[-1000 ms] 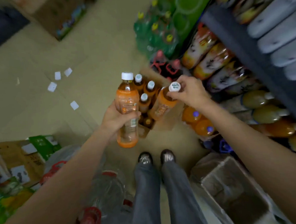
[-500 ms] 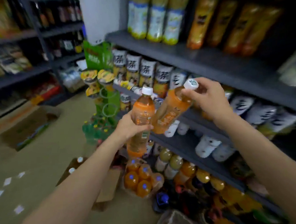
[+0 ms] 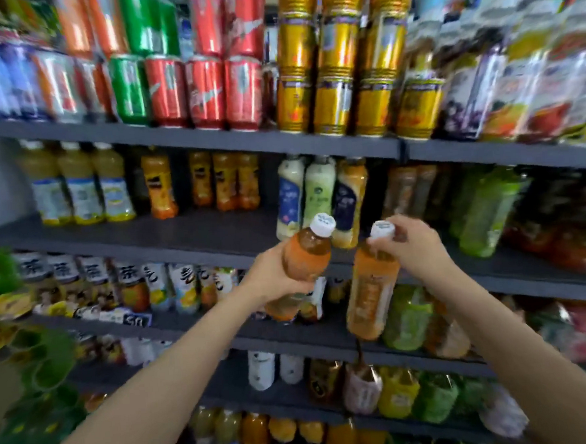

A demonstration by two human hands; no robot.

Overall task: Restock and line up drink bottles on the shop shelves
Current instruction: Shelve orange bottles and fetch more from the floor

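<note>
Left hand [image 3: 271,278]: fingers wrapped round the body of an orange drink bottle [image 3: 303,266], white cap tilted up and to the right. Right hand [image 3: 413,248]: fingertips pinching the white cap of a second orange bottle [image 3: 371,292], which hangs below the hand, nearly upright. The two bottles sit just beside each other, apart, in the air in front of the shelves [image 3: 189,231].

Shelving: dark grey, several tiers, filling the view. Top tier: blue, red and green cans [image 3: 204,90], then stacked gold cans [image 3: 330,72], then juice packs, blurred. Next tier: yellow and orange bottles [image 3: 159,188] at left with bare shelf in front, three pale labelled bottles [image 3: 317,193] behind the hands, green bottles [image 3: 483,210] at right. Lower tiers: tea bottles with white labels [image 3: 131,286] and mixed bottles, blurred.
</note>
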